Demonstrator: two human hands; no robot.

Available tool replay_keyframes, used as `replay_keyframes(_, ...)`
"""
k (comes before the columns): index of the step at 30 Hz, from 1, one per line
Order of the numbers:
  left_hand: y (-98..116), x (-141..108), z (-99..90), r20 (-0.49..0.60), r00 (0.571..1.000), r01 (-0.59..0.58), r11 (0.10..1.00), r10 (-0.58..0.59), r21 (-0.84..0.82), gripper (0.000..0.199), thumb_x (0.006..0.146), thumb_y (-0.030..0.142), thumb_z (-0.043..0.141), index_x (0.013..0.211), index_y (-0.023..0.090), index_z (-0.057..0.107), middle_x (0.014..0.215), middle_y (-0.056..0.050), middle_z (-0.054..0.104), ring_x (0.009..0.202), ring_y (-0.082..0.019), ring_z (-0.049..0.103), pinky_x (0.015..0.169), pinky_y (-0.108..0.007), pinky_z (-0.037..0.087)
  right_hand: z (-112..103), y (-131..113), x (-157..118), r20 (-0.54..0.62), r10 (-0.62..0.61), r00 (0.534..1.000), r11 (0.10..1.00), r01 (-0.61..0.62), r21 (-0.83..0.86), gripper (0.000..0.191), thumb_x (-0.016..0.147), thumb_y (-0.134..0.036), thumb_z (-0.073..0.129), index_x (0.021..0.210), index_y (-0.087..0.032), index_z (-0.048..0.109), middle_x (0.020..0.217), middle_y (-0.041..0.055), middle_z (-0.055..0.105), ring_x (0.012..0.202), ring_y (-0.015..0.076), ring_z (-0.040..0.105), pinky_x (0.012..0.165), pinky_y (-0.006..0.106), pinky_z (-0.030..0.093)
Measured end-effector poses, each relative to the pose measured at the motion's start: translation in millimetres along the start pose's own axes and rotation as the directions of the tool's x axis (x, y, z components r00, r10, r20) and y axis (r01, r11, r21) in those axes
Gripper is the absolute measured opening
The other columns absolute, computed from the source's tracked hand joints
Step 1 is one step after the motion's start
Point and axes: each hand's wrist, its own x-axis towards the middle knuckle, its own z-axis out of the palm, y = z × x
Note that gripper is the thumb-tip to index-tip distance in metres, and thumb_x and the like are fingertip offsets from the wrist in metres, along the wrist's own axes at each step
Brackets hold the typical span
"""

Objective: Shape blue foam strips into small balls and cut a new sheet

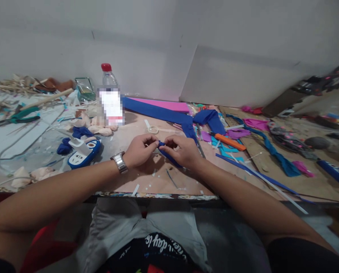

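A small dark blue strip of cloth or similar soft material [169, 157] is between my hands over the front middle of the table. My right hand [186, 149] closes round it, thumb and fingers pinched, and its tail hangs below the palm. At the strip's gathered top end, the thumb and index finger of my left hand [140, 151], a metal watch on that wrist, are pinched on it. Just beyond the fingers lies a pale ring, perhaps tape or a band [153, 129]. Long blue strips [158, 110] and a pink strip [169, 105] stretch behind my hands.
To the left are a blue-and-white power strip [85, 153], green-handled pliers [24, 115] and peach cloth scraps [101, 127]. A red-capped bottle [109, 79] stands behind a lit, blurred phone screen [111, 106]. An orange utility knife [228, 141] and coloured scraps lie right.
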Motion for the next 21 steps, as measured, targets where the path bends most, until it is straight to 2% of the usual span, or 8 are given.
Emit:
replay_keyframes(7, -0.8, 1.5, 1.1, -0.010, 0.998, 0.064, 0.997, -0.064, -0.050, 0.014, 0.081, 0.025, 0.057, 0.079, 0.016, 0.066, 0.070, 0.001, 0.062, 0.063, -0.012, 0.052, 0.063, -0.026, 0.041, -1.4, 0.0, 0.5, 0.038, -0.024, 0.999, 0.999, 0.026, -0.031, 0.034, 0.096, -0.051, 0.066, 0.089, -0.018, 0.073, 0.075, 0.0022, 0.073, 0.066, 0.0150, 0.063, 0.065, 0.026, 0.041)
replay_keyframes(15, -0.2, 3.2, -0.2, 0.029, 0.986, 0.164, 0.963, -0.161, -0.213, 0.016, 0.078, 0.029, 0.056, 0.077, 0.016, 0.064, 0.061, 0.002, 0.058, 0.056, -0.011, 0.050, 0.057, -0.024, 0.040, -4.0, 0.4, 1.4, 0.047, 0.014, 0.999, 0.999, -0.012, -0.046, 0.035, 0.097, -0.052, 0.064, 0.090, -0.018, 0.073, 0.078, 0.0034, 0.073, 0.068, 0.0163, 0.063, 0.067, 0.027, 0.041)
replay_keyframes(21, 3.2, 2.6, 0.5, 0.025, 0.991, 0.131, 0.976, -0.128, -0.177, 0.013, 0.074, 0.028, 0.061, 0.074, 0.016, 0.065, 0.061, 0.002, 0.060, 0.055, -0.010, 0.050, 0.057, -0.023, 0.040, -5.6, -2.4, 2.3, 0.102, -0.011, 0.995, 0.998, 0.017, -0.066, 0.032, 0.097, -0.049, 0.064, 0.090, -0.018, 0.073, 0.078, 0.0034, 0.074, 0.071, 0.0172, 0.063, 0.070, 0.028, 0.041)
